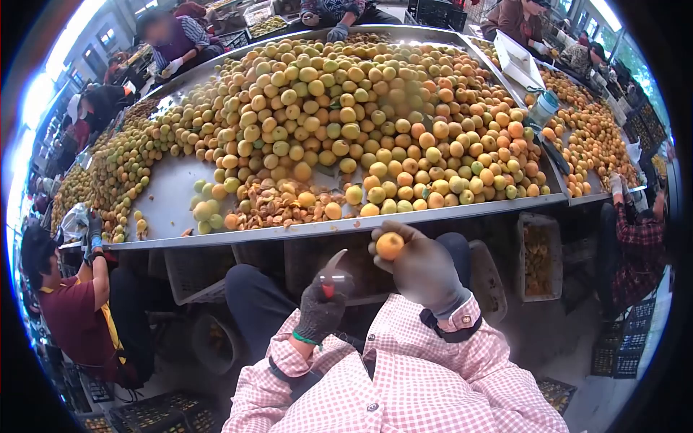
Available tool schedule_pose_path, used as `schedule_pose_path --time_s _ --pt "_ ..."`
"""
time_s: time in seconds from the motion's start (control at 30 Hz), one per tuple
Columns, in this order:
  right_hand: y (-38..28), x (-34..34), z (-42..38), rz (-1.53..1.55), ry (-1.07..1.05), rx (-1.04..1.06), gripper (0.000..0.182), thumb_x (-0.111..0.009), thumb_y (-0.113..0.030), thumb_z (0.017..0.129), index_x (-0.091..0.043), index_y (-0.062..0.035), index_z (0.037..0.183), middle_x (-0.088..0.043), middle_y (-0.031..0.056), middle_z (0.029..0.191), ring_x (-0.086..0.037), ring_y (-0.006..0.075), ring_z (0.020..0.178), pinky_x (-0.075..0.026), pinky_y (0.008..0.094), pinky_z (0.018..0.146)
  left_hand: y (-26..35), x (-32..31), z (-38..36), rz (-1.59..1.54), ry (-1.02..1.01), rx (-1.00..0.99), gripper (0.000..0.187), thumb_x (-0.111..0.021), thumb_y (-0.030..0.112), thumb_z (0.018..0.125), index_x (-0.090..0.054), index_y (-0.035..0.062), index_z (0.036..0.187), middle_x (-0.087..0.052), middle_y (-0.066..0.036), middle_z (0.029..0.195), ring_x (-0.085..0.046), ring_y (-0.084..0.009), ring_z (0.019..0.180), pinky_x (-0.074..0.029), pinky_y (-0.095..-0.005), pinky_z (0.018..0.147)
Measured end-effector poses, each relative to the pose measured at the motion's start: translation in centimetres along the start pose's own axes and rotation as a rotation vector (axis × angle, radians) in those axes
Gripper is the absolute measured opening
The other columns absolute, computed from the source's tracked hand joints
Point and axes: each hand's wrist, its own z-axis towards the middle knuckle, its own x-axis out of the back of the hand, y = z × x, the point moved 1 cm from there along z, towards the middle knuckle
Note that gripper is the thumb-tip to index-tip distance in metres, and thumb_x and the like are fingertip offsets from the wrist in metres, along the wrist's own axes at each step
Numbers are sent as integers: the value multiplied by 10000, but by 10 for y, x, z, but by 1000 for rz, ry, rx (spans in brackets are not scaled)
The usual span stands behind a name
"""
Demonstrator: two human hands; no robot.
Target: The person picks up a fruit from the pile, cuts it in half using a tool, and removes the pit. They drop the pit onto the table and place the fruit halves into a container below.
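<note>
My left hand (323, 307), in a dark glove, is closed round the red handle of a small knife (336, 260); its curved, pale blade points up. To its right, my right hand (422, 267), in a grey glove, holds an orange apricot (390, 246) between thumb and fingers. A blurred patch hides part of that hand. The blade and the apricot are apart. Both hands are over my lap, just below the front edge of the metal table (404, 218). Near that edge lies a pile of split apricot pieces (278, 205), with a big heap of whole apricots (317, 108) behind it.
A worker in a dark red shirt (79, 310) sits at the left; one in a plaid shirt (639, 245) is at the far right. Other people line the far side. Crates (540, 289) stand under the table. A white tray (516, 61) and a bottle (543, 108) rest at the right divider.
</note>
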Motion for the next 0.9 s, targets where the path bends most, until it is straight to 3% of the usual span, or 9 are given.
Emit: schedule_pose_path --time_s 0.03,0.1,0.23,0.3,0.4,0.57,0.63,0.73,0.9 --pt "1 0 -3 -1 -2 -1 515 -591 9 853 -411 -13 1336 -546 134 1177 -568 229 1107 -453 335 997 3 2 3 0 2 -1 239 -644 -3 839 -599 22 1073 -640 -24 913 -609 -104 838 -494 -253 785" --pt "3 -3 -12 -476 118 -11 526 -644 50 805 -455 -12 1291 -538 114 1183 -608 185 1027 -505 299 926 19 3 8 43 -51 -15 224 -651 5 837 -604 33 1054 -639 -24 909 -608 -106 836 -493 -256 779" --pt "7 -6 -13 -497 232 -5 464 -678 34 799 -480 -62 1207 -517 25 1084 -561 94 912 -504 205 787 25 -5 8 159 -145 18 178 -650 22 844 -612 43 1016 -639 -25 918 -607 -108 846 -491 -262 774" --pt "9 -2 -15 -466 193 3 450 -675 27 806 -474 -64 1198 -510 26 1083 -551 86 904 -495 201 789 22 -8 8 231 -226 -105 294 -639 88 815 -582 72 1103 -662 -149 909 -662 -297 836 -518 -352 731" --pt "12 5 -16 -409 132 -1 422 -663 26 817 -469 -64 1181 -501 35 1089 -537 82 922 -479 204 807 35 -12 7 388 -236 32 267 -653 141 820 -585 95 1073 -649 -177 915 -635 -376 860 -519 -394 695" --pt "16 -6 -20 -492 76 141 396 -657 39 811 -472 -47 1150 -556 69 1092 -565 132 1005 -459 251 925 46 -13 8 480 -258 -30 272 -652 142 798 -585 112 1060 -646 -173 927 -624 -389 854 -514 -425 679" --pt "18 -11 -20 -502 81 211 397 -660 44 807 -474 -54 1143 -558 80 1140 -540 182 1141 -442 282 978 50 -14 8 540 -270 -62 285 -653 128 785 -586 118 1062 -648 -167 933 -626 -386 851 -515 -427 681" --pt "25 -13 -19 -399 32 263 391 -607 95 822 -459 -59 1149 -492 147 1266 -523 159 1134 -458 269 953 52 -15 8 608 -264 -112 304 -646 104 764 -592 135 1062 -647 -166 940 -629 -378 853 -516 -429 681" --pt "32 -17 -19 -339 44 287 384 -580 111 830 -436 -63 1140 -489 156 1268 -516 191 1167 -462 297 963 49 -13 6 703 -204 -250 379 -636 70 735 -598 118 1109 -654 -152 996 -643 -350 856 -525 -419 690"
